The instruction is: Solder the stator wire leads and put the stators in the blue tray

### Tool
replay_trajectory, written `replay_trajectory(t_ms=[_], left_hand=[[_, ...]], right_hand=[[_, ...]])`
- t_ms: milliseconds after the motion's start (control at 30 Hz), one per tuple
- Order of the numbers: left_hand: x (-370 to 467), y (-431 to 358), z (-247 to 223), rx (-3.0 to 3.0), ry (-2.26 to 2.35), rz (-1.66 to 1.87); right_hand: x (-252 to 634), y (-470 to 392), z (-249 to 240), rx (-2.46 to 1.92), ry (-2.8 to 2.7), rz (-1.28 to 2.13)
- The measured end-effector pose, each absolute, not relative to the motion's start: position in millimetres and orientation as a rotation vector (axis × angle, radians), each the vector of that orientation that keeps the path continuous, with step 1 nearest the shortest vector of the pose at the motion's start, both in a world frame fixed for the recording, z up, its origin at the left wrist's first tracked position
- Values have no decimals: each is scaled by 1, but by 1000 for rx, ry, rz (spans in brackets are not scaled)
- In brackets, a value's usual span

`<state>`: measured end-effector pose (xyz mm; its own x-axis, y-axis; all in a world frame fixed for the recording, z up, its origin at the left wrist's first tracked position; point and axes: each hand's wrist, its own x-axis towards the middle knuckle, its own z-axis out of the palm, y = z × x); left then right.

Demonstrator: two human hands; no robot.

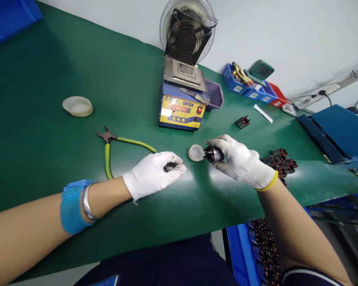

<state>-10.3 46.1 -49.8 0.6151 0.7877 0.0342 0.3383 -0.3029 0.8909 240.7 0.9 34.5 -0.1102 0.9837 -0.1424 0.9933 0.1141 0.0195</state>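
Note:
White gloves cover both hands. My right hand (pixel 237 161) grips a metal motor core (pixel 216 154) lying sideways, its dark pronged end pointing left at a small round white dish (pixel 196 153). My left hand (pixel 156 172) is left of the dish, fingers curled round a dark object (pixel 169 167) that is mostly hidden, perhaps another core. Green-handled cutters (pixel 107 137) lie open on the green table, beyond my left hand. Behind the dish is a blue and yellow solder pot (pixel 181 113) with a lit red display.
A shallow white lid (pixel 77 106) lies at the left. One core (pixel 243 122) stands apart; several more (pixel 282 163) cluster at the right. Tool bins (pixel 234 81) line the wall. A fan (pixel 186 39) is behind the pot. A blue crate (pixel 240 254) of cores sits below the table edge.

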Motion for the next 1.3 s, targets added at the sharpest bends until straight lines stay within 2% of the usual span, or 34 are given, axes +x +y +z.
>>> replay_trajectory(t_ms=[267,433,667,867,1033,1300], left_hand=[[8,49,-48,2209,1005,708],[46,51,-47,2431,1028,538],[54,53,-45,2389,987,487],[44,55,-45,2258,1047,676],[41,56,-44,2298,1049,533],[43,54,-46,2344,1042,506]], right_hand=[[239,0,34,1967,2261,-122],[244,-3,27,1968,2373,2],[242,-3,30,1937,2346,-41],[236,6,41,1920,2193,-130],[239,15,41,1886,2201,-155],[240,0,45,2128,2221,-118]])
